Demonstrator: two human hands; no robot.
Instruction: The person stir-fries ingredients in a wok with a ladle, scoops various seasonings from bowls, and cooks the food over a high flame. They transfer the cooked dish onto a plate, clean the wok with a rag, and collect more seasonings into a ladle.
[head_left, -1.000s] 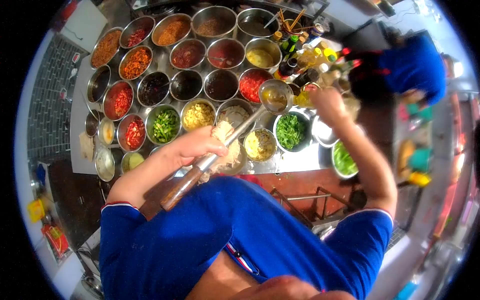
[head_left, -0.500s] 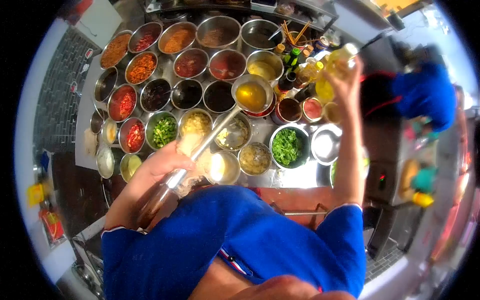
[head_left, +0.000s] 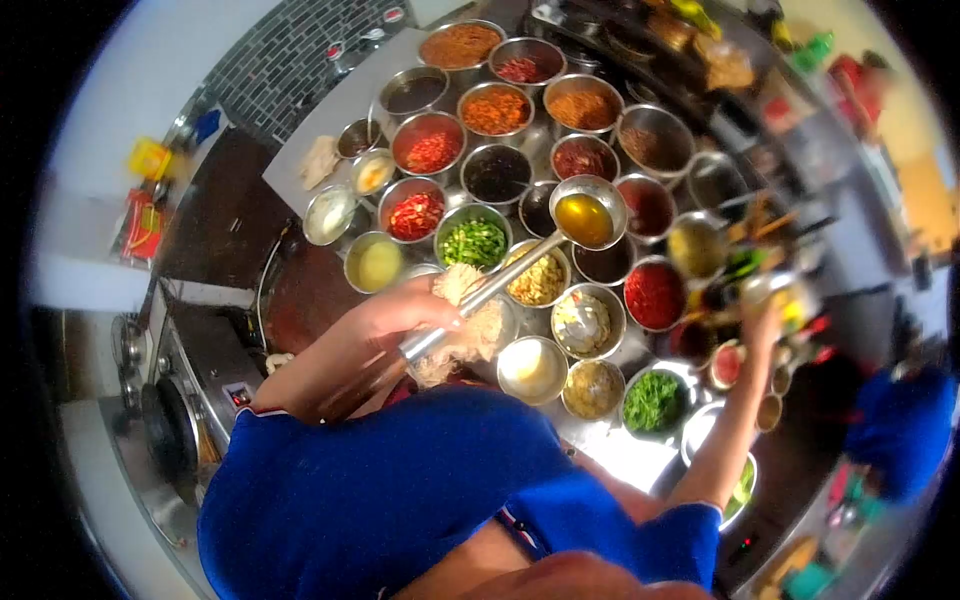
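Note:
My left hand (head_left: pixel 400 308) is closed around the handle of a ladle (head_left: pixel 512 272), with a beige cloth (head_left: pixel 478 335) bunched at the grip. The ladle's bowl holds yellow oil (head_left: pixel 584 219) and hangs over the metal bowls. My right hand (head_left: pixel 763 322) reaches to the right side and is closed on a bottle of yellow oil (head_left: pixel 776 288), low among other bottles. That area is blurred, and part of the bottle is hidden by the hand.
Several metal bowls crowd the counter, with chopped greens (head_left: pixel 655 402), green peppers (head_left: pixel 474 241), red chillies (head_left: pixel 415 215) and dark sauce (head_left: pixel 415 93). A wok (head_left: pixel 170 440) stands at the left. At the far right is another person in blue (head_left: pixel 900 430).
My right hand has lowered the oil bottle from raised height toward the other bottles. The view has turned, and the ladle stays in my left hand over the bowls.

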